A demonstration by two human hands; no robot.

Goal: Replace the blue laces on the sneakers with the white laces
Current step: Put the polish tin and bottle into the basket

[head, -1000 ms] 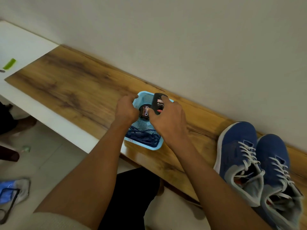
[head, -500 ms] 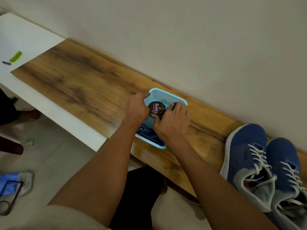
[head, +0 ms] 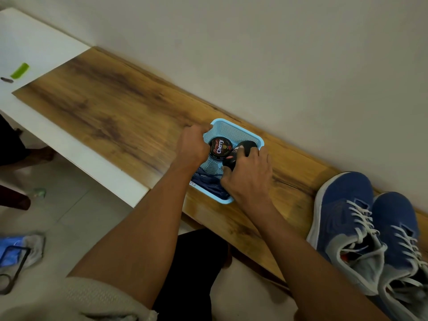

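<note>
A: Where do the laces stand?

B: Sneakers [head: 370, 232] sit well right of the right hand [head: 249, 179], white laces [head: 361, 216] already threaded. Blue laces [head: 208, 184] lie bundled in the basket [head: 234, 129], near end, partly under that hand.

A: Hands?

B: Left hand [head: 193, 144] curls over the basket's left rim. Right hand grips a dark bottle [head: 240, 154] lying in the basket.

A: What else is inside?

B: Polish tin [head: 220, 147], flat, between the hands, beside the bottle.

A: How would the laces handle?

B: Likely light, limp, tangle-prone. Best pinched at the stiff tips or lifted as one bundle. Basket looks like light plastic and would probably slide unless held.
</note>
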